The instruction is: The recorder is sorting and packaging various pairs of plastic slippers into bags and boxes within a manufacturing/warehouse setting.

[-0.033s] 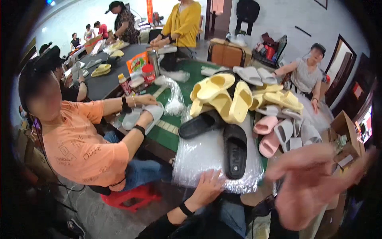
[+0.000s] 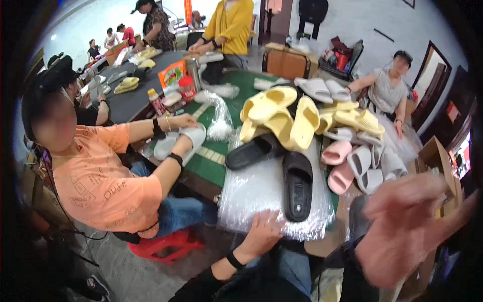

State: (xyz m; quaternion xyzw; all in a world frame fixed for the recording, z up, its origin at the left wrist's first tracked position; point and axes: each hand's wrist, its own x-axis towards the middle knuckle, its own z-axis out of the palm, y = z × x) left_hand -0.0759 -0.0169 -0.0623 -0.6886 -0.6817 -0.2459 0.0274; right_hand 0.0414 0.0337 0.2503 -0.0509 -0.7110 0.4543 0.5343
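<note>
My left hand [image 2: 262,232] lies flat, fingers stretched, on the near edge of a stack of clear plastic bags [image 2: 246,201]. Just beyond its fingertips, a black slipper [image 2: 298,189] rests on the bags with its heel toward me. Another black slipper [image 2: 254,152] lies behind it, partly beneath a heap of yellow slippers [image 2: 271,108]. My right hand [image 2: 402,231] is raised at the right, close to the camera and blurred. Its thumb stands apart from the fingers and nothing shows in it. Beside it, a dark grey shape [image 2: 358,216] is partly hidden.
Pink slippers [image 2: 336,153] and grey slippers [image 2: 359,161] lie right of the bags, before a cardboard box [image 2: 437,151]. At the left, a person in orange [image 2: 105,186] on a red stool [image 2: 168,246] handles grey slippers [image 2: 193,138]. Another person [image 2: 390,90] stands across the table.
My right hand has shifted slightly to the right, and its fingers look more blurred. The left hand stays on the plastic bags; the black slippers have not visibly moved on them.
</note>
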